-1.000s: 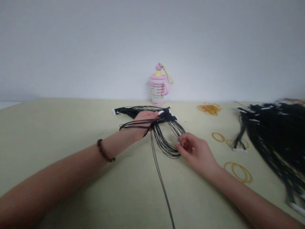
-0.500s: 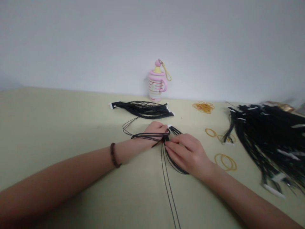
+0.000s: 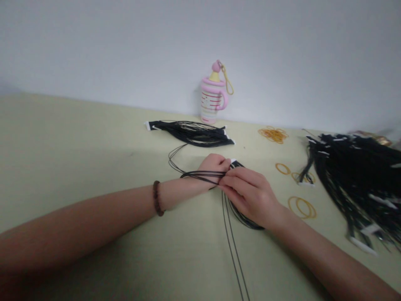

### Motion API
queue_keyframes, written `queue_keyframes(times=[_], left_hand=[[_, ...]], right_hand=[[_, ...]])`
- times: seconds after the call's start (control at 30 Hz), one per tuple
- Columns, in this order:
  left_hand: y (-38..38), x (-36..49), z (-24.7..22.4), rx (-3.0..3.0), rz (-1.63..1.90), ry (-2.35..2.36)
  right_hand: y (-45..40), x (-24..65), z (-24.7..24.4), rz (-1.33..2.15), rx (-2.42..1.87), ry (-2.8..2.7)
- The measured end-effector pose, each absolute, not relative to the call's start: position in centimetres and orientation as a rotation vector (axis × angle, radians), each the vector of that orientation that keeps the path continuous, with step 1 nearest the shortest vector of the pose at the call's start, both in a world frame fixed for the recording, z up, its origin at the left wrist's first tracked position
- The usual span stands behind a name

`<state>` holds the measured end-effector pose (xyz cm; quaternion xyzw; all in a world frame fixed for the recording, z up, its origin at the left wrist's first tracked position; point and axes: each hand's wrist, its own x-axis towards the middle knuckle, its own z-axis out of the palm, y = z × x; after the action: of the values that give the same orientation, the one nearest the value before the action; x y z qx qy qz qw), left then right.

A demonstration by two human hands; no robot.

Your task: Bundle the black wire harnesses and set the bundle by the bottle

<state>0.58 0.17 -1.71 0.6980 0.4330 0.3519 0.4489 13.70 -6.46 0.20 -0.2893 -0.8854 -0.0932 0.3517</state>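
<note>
A black wire harness (image 3: 246, 219) with a white connector end (image 3: 232, 161) is between my two hands, some of its wires looped back over my left wrist. My left hand (image 3: 213, 164) is closed around the bundle near that connector, its fingertips partly hidden. Pinched at the bundle's crossing wires, my right hand (image 3: 247, 188) has thumb and fingers pressed together. Two thin wires (image 3: 233, 246) trail from there toward the table's front edge. A finished-looking bundle of black wires (image 3: 194, 134) with white connectors lies just beyond my hands.
A pink-and-white striped cup (image 3: 213, 98) with a yellow strap stands against the wall. Right of it lie a heap of yellow rubber bands (image 3: 273, 134) and several loose ones, including a pair (image 3: 302, 207). A large pile of black wire harnesses (image 3: 357, 175) covers the right side.
My right hand has moved in closer to my left at the crossing wires, covering more of the bundle. The whole view has shifted, with the cup and wires higher and farther right.
</note>
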Motion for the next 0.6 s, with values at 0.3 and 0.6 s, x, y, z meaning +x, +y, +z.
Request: queue_keyframes(times=[0.3, 0.6], left_hand=[[-0.5, 0.5, -0.6, 1.820, 0.728, 1.093], [-0.9, 0.7, -0.7, 1.718, 0.750, 1.111]], right_hand=[[-6.3, 14.7, 0.8, 0.298, -0.750, -2.134], [-6.9, 14.8, 0.3, 0.693, -0.888, -1.961]])
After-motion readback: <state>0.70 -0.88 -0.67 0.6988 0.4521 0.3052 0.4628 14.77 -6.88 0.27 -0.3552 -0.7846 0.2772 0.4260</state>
